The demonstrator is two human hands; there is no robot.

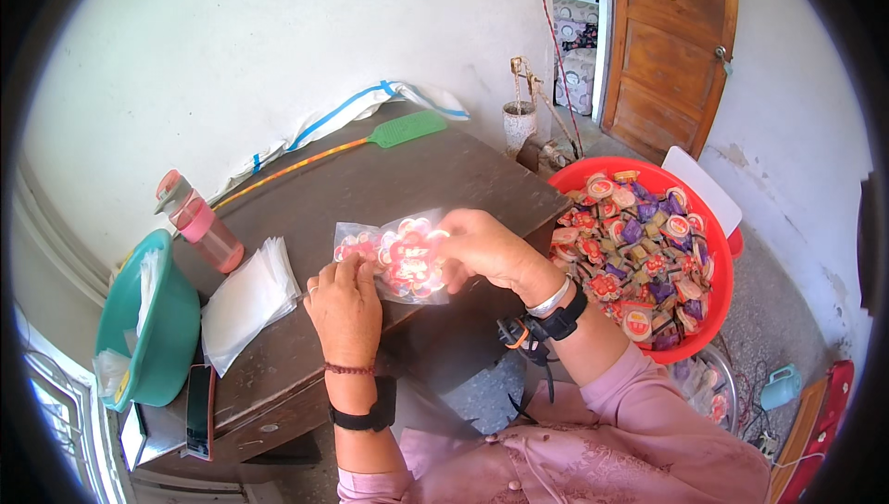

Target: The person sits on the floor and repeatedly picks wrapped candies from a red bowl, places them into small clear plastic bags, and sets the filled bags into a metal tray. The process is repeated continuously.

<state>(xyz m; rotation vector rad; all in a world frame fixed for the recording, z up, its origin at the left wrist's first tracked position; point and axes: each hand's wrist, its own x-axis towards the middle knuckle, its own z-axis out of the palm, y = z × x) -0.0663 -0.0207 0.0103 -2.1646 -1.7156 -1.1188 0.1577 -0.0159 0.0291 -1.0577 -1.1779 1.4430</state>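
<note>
Over the near edge of the dark table, a clear plastic bag (408,265) lies between my hands, with red and pink flower-shaped pieces showing inside. Glare washes out part of its front. My left hand (344,311) presses its bent fingers on the bag's left near side, a ring on one finger. At the bag's right edge, my right hand (491,249) pinches with thumb and fingers. A stack of flat, translucent empty bags (248,305) lies to the left of my left hand.
A red basin (725,286) of small wrapped pieces stands at the right. On the table (444,170) are a green fly swatter (407,129), a pink bottle (206,226), a teal basin (167,356) and a phone (199,411). A metal bowl (727,374) sits below the red basin.
</note>
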